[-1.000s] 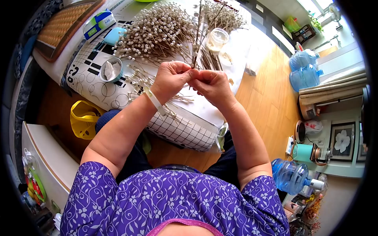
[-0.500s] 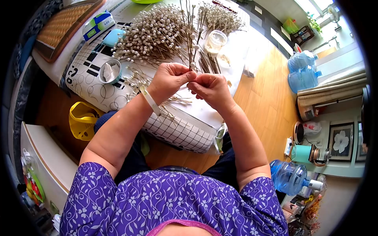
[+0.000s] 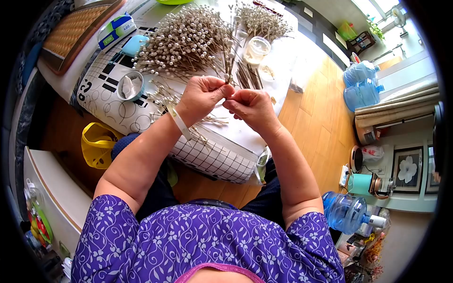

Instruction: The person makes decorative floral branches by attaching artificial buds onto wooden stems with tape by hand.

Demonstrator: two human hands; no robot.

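Observation:
My left hand (image 3: 203, 95) pinches the lower end of an upright brown stem (image 3: 228, 66) with white buds along it. Close against those fingertips, my right hand (image 3: 252, 107) has thumb and forefinger pressed together; whatever is between them is too small to make out. Beyond the hands lies a big heap of stems with white round buds (image 3: 184, 40), and a smaller bunch (image 3: 264, 21) sits farther back. Short brown sticks (image 3: 249, 75) lie past my right hand, near a clear tub (image 3: 257, 49) with pale contents. Loose thin stems (image 3: 163, 96) spread beside my left wrist.
A round bowl (image 3: 141, 95) with white pieces, a light blue object (image 3: 135, 45) and a green-and-blue packet (image 3: 115, 31) are on the left of the table. A yellow bag (image 3: 96, 146) hangs below. Large blue water bottles (image 3: 361, 92) stand on the right.
Both hands keep nearly the same pinched pose at the stem's base. The stem's upper part is slightly shifted, and the whole view has moved a little.

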